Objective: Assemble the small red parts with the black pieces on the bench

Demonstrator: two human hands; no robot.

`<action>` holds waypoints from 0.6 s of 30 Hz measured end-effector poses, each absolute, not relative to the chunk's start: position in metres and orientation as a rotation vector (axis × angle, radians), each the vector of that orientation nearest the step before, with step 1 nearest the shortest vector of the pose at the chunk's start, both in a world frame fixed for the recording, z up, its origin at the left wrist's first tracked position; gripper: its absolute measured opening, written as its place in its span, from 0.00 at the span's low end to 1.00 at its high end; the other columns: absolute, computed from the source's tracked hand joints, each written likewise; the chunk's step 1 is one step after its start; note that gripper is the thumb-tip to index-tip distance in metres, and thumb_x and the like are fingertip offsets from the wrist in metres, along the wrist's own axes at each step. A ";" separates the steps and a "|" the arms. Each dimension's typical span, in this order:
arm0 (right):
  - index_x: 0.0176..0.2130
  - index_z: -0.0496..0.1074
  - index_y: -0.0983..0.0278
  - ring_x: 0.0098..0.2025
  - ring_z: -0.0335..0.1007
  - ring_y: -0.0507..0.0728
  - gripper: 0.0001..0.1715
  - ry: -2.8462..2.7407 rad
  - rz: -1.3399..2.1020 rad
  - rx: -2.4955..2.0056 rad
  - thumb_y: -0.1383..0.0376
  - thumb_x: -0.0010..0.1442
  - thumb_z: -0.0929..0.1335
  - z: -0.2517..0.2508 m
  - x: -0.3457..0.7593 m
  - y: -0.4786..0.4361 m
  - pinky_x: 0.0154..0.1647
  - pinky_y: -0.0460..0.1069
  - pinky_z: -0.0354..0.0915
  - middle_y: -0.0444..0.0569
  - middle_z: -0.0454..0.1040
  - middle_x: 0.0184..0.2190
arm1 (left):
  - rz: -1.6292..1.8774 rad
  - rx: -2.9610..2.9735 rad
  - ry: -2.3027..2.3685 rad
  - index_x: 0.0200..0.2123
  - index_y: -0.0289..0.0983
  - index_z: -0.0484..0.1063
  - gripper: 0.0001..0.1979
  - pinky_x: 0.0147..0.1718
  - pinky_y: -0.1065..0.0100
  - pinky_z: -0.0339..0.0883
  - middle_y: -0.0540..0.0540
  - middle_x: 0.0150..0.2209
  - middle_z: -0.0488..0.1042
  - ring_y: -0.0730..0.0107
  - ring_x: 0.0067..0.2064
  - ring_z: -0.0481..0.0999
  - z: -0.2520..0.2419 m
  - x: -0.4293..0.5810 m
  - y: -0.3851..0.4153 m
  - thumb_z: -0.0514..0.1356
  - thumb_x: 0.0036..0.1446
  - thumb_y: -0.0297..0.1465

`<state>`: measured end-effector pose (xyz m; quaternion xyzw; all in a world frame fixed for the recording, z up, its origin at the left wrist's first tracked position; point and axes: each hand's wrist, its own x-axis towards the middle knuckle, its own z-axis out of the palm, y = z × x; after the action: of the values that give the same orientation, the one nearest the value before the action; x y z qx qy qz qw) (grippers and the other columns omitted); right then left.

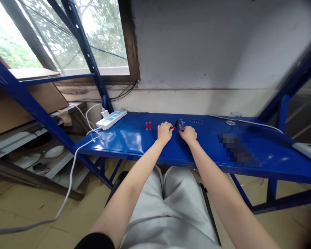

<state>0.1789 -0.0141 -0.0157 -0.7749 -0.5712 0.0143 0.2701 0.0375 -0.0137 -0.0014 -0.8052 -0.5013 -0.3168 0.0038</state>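
Observation:
My left hand (165,132) rests over the blue tabletop, fingers curled and closed on a small red piece (173,128) that sticks out at the fingertips. Just beyond it lies a short black cylinder (176,123). A little to the right, my right hand (189,134) has its thumb and fingers pinched at a small clear plastic piece (180,127); its exact kind is too small to make out. Left of my left hand stand two red cylinders (148,126) with pale lower ends, side by side. Several tiny clear pieces (197,121) lie in rows beyond my right hand.
A white power strip (111,119) with a plug and cable sits at the table's left end. On the right are a clear glass cup (233,118), a pixelated dark object (238,149) and a white device (308,152). Blue metal posts (84,45) frame the table (124,147).

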 end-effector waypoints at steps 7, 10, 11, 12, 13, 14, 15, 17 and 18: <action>0.35 0.74 0.65 0.43 0.67 0.64 0.14 -1.477 0.049 -2.059 0.60 0.50 0.66 -0.021 0.180 -0.010 0.40 0.56 0.60 0.58 0.72 0.38 | -1.390 -2.414 -1.614 0.37 0.38 0.69 0.07 0.43 0.63 0.60 0.45 0.41 0.72 0.66 0.44 0.68 0.000 0.024 -0.021 0.53 0.58 0.32; 0.34 0.74 0.65 0.43 0.67 0.63 0.13 -1.466 0.032 -2.063 0.60 0.51 0.66 -0.023 0.179 -0.010 0.41 0.56 0.60 0.57 0.72 0.38 | -1.506 -2.390 -1.579 0.36 0.38 0.69 0.06 0.42 0.64 0.61 0.45 0.39 0.72 0.67 0.42 0.69 -0.003 0.022 -0.022 0.54 0.57 0.32; 0.35 0.74 0.65 0.44 0.66 0.63 0.13 -1.465 0.031 -2.067 0.60 0.51 0.66 -0.023 0.179 -0.010 0.42 0.56 0.59 0.57 0.72 0.38 | -1.530 -2.391 -1.560 0.36 0.37 0.69 0.06 0.42 0.65 0.61 0.45 0.38 0.73 0.67 0.42 0.69 -0.004 0.022 -0.022 0.55 0.57 0.32; 0.35 0.74 0.64 0.44 0.66 0.62 0.14 -1.465 0.033 -2.074 0.59 0.51 0.66 -0.023 0.178 -0.010 0.42 0.56 0.59 0.57 0.72 0.38 | -1.554 -2.394 -1.537 0.35 0.37 0.69 0.06 0.42 0.65 0.61 0.45 0.38 0.73 0.67 0.41 0.69 -0.006 0.022 -0.021 0.55 0.56 0.31; 0.36 0.73 0.64 0.44 0.66 0.62 0.14 -1.467 0.036 -2.084 0.59 0.51 0.65 -0.023 0.178 -0.010 0.42 0.56 0.59 0.56 0.72 0.38 | -1.580 -2.398 -1.509 0.35 0.37 0.69 0.05 0.42 0.65 0.61 0.45 0.37 0.73 0.68 0.40 0.69 -0.008 0.022 -0.020 0.55 0.56 0.31; 0.36 0.73 0.64 0.45 0.66 0.62 0.14 -1.469 0.039 -2.095 0.59 0.52 0.65 -0.023 0.177 -0.010 0.43 0.55 0.58 0.55 0.72 0.39 | -1.608 -2.403 -1.475 0.34 0.37 0.69 0.05 0.41 0.65 0.62 0.46 0.36 0.73 0.68 0.40 0.69 -0.009 0.022 -0.019 0.55 0.56 0.31; 0.37 0.73 0.64 0.45 0.66 0.61 0.14 -1.473 0.043 -2.108 0.59 0.52 0.65 -0.023 0.177 -0.010 0.43 0.55 0.58 0.55 0.72 0.39 | -1.639 -2.406 -1.438 0.34 0.37 0.69 0.04 0.41 0.65 0.62 0.46 0.36 0.73 0.68 0.39 0.69 -0.011 0.023 -0.018 0.56 0.56 0.30; 0.37 0.73 0.64 0.46 0.65 0.61 0.14 -1.480 0.052 -2.129 0.59 0.53 0.64 -0.022 0.177 -0.009 0.44 0.55 0.57 0.54 0.72 0.40 | -1.696 -2.406 -1.372 0.33 0.36 0.69 0.03 0.40 0.66 0.62 0.46 0.35 0.72 0.69 0.38 0.69 -0.014 0.024 -0.015 0.56 0.55 0.29; 0.38 0.73 0.63 0.46 0.65 0.61 0.14 -1.483 0.057 -2.136 0.59 0.54 0.64 -0.022 0.177 -0.009 0.44 0.54 0.57 0.54 0.72 0.40 | -1.714 -2.406 -1.350 0.33 0.36 0.70 0.03 0.40 0.66 0.62 0.47 0.34 0.72 0.69 0.37 0.69 -0.015 0.024 -0.015 0.57 0.55 0.29</action>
<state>0.1765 -0.0094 -0.0221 -0.7914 -0.5494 0.0211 0.2672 0.0239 -0.0146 -0.0146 -0.7396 -0.4151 -0.5271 -0.0531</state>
